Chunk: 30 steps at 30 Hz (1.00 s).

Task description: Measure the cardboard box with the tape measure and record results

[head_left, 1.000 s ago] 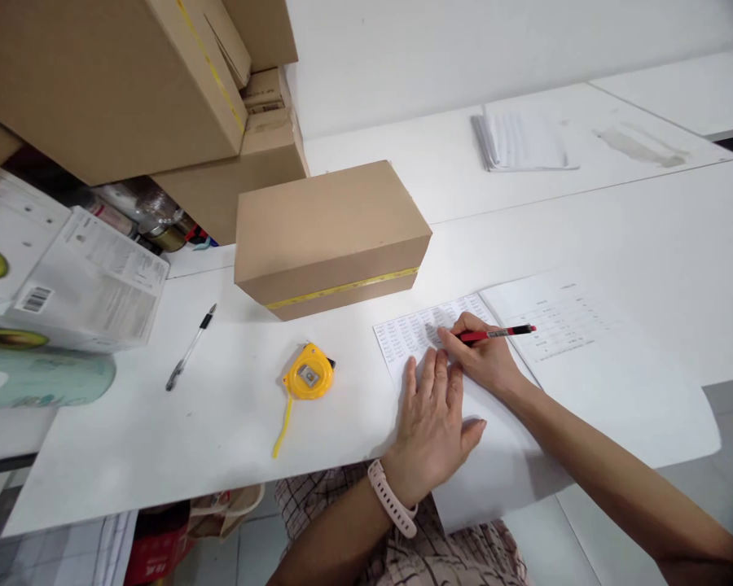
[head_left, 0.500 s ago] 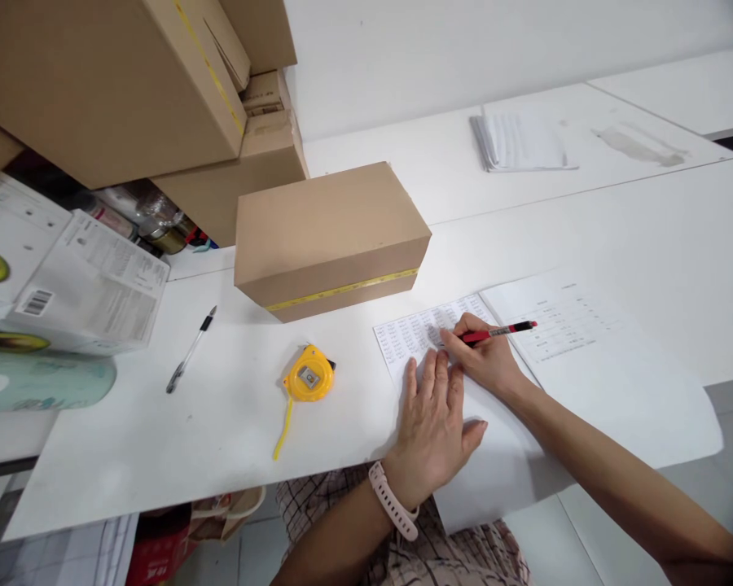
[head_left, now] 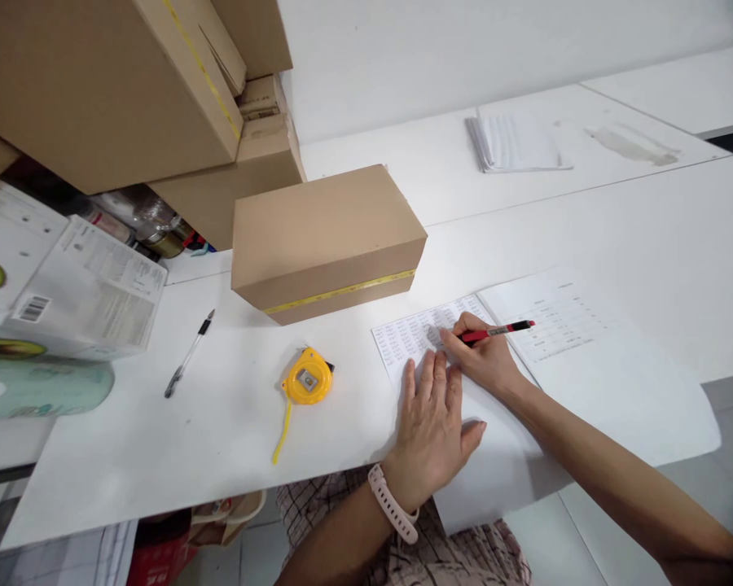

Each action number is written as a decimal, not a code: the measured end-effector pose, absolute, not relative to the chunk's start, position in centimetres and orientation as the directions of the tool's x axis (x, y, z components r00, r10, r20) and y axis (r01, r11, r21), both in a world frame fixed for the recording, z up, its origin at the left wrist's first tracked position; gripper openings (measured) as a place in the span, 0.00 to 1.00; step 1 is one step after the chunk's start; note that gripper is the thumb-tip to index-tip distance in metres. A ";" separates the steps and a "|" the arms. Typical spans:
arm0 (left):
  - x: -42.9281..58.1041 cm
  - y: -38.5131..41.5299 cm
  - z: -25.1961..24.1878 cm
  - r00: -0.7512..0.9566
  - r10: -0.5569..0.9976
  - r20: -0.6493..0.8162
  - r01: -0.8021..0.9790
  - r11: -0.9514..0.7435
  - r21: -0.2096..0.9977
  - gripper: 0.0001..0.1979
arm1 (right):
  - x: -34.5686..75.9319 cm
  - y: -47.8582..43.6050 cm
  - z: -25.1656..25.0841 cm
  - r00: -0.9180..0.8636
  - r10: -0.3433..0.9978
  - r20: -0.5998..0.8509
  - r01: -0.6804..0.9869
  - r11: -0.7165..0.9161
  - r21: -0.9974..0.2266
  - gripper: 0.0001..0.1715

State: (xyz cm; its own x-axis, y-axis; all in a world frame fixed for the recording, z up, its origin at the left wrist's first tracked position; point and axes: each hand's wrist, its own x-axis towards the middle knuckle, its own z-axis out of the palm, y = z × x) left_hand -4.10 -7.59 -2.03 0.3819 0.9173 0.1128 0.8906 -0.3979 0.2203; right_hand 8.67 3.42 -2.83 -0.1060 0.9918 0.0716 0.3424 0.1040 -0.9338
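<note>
My left hand (head_left: 432, 423) lies flat, fingers stretched out, on a printed sheet (head_left: 412, 335) at the table's front edge, a pale watch band on its wrist. My right hand (head_left: 485, 362) is closed round a red pen (head_left: 494, 331), the tip down on the sheet's printed rows just ahead of my left fingertips. A second printed sheet (head_left: 562, 321) lies to the right of the first and hangs over the table's edge.
A yellow tape measure (head_left: 307, 379) with its tape out lies left of my hands. Behind it sits a brown box (head_left: 323, 236) with a yellow strip. A black pen (head_left: 189, 354), white cartons (head_left: 91, 285), stacked cardboard boxes (head_left: 98, 81) and a paper pile (head_left: 516, 142) stand around.
Both hands have stayed where they were on the sheet. The pen tip has shifted slightly along the printed rows. The view has drifted a little.
</note>
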 end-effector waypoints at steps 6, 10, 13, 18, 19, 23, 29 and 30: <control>-4.2 -7.6 -2.0 0.382 0.917 0.116 0.891 -0.398 0.218 0.38 | 8.5 3.5 -2.7 -0.082 0.993 0.083 0.347 0.106 -0.932 0.20; -4.1 -7.6 -2.1 0.384 0.916 0.117 0.889 -0.401 0.221 0.38 | 8.5 3.5 -2.5 -0.099 0.992 0.082 0.348 0.112 -0.931 0.19; -4.1 -7.6 -2.1 0.384 0.917 0.113 0.888 -0.400 0.225 0.38 | 8.5 3.5 -2.4 -0.096 0.992 0.080 0.351 0.109 -0.930 0.18; -4.1 -7.6 -2.0 0.382 0.917 0.114 0.891 -0.398 0.218 0.37 | 8.6 3.5 -2.6 -0.073 0.994 0.077 0.345 0.098 -0.934 0.19; -4.1 -7.6 -2.0 0.384 0.916 0.114 0.891 -0.400 0.216 0.37 | 8.6 3.5 -2.6 -0.066 0.995 0.078 0.347 0.096 -0.933 0.19; -4.1 -7.6 -1.9 0.385 0.917 0.107 0.892 -0.399 0.214 0.37 | 8.7 3.5 -2.6 -0.072 0.994 0.087 0.350 0.107 -0.931 0.19; -4.1 -7.6 -1.9 0.387 0.917 0.102 0.888 -0.400 0.226 0.37 | 8.5 3.5 -2.3 -0.073 0.995 0.074 0.354 0.095 -0.931 0.19; -4.2 -7.6 -1.8 0.388 0.916 0.098 0.888 -0.400 0.228 0.37 | 8.5 3.5 -2.4 -0.071 0.995 0.077 0.355 0.097 -0.930 0.19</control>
State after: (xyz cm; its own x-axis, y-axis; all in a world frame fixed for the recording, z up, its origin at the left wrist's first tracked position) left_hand -4.16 -7.65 -1.81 0.3882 0.9164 0.0979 0.8876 -0.4004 0.2278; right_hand 8.47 3.50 -2.36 -0.0706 0.9945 0.0767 0.3546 0.0969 -0.9300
